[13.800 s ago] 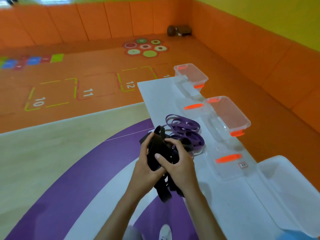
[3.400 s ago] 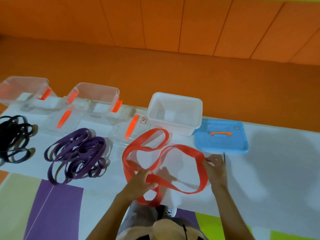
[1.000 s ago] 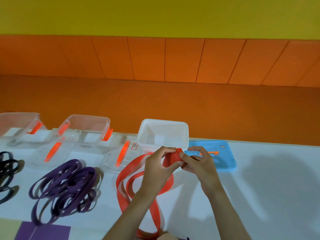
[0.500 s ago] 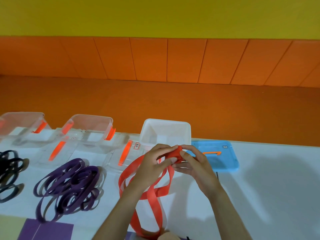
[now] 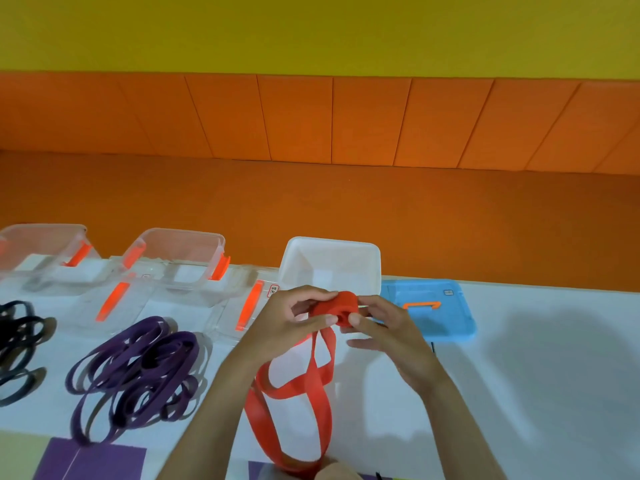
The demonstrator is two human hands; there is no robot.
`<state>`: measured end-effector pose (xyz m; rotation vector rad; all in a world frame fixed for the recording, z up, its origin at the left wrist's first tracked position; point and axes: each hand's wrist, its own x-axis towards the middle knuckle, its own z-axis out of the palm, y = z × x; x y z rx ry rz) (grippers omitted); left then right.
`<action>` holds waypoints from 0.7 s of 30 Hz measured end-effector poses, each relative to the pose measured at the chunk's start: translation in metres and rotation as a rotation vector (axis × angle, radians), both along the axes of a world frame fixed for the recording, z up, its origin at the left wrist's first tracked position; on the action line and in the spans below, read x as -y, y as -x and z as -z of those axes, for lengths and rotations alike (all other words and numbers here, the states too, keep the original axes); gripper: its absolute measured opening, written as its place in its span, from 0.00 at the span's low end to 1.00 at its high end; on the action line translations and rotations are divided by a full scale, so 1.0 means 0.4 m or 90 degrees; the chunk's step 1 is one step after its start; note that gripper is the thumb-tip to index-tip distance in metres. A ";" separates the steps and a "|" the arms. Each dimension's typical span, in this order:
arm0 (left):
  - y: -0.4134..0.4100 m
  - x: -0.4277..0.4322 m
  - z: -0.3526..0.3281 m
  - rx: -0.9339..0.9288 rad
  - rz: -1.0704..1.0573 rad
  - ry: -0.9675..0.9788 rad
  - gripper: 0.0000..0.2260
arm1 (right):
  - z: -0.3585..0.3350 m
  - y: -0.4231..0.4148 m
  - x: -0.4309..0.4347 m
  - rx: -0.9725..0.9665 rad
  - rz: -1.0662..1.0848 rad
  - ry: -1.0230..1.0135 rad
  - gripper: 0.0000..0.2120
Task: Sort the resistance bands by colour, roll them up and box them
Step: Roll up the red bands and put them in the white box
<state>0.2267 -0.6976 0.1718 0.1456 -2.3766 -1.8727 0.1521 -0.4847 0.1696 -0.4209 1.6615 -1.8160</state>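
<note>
Over the desk point(image 5: 519, 375), my hands hold a half-rolled red band point(image 5: 294, 386).
My left hand point(image 5: 294, 320) and right hand point(image 5: 384, 327) both pinch its rolled end just before the open white box point(image 5: 375, 268); the rest hangs in loops. A blue lid point(image 5: 450, 327) lies beside that box. Leftward stand open clear boxes point(image 5: 173, 237), with purple bands point(image 5: 138, 365) and black bands point(image 5: 17, 341) heaped on the desk.

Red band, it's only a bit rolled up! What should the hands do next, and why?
Probably wind one more turn. The left hand and right hand pinch a red roll, while most of the red band hangs loose below it. It looks too long for the white box.
</note>
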 end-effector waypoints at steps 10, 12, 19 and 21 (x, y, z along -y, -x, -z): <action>-0.009 -0.057 0.033 -0.032 -0.047 -0.103 0.21 | -0.012 0.027 -0.033 -0.111 0.085 -0.024 0.20; -0.007 -0.065 0.027 -0.056 -0.083 -0.122 0.22 | -0.004 0.009 -0.023 -0.082 0.105 0.037 0.20; 0.004 -0.042 -0.006 -0.071 -0.052 -0.025 0.20 | -0.028 0.030 -0.019 -0.120 0.022 -0.071 0.22; 0.007 -0.047 -0.008 -0.060 -0.046 -0.002 0.21 | -0.042 0.047 -0.029 -0.129 0.018 -0.062 0.23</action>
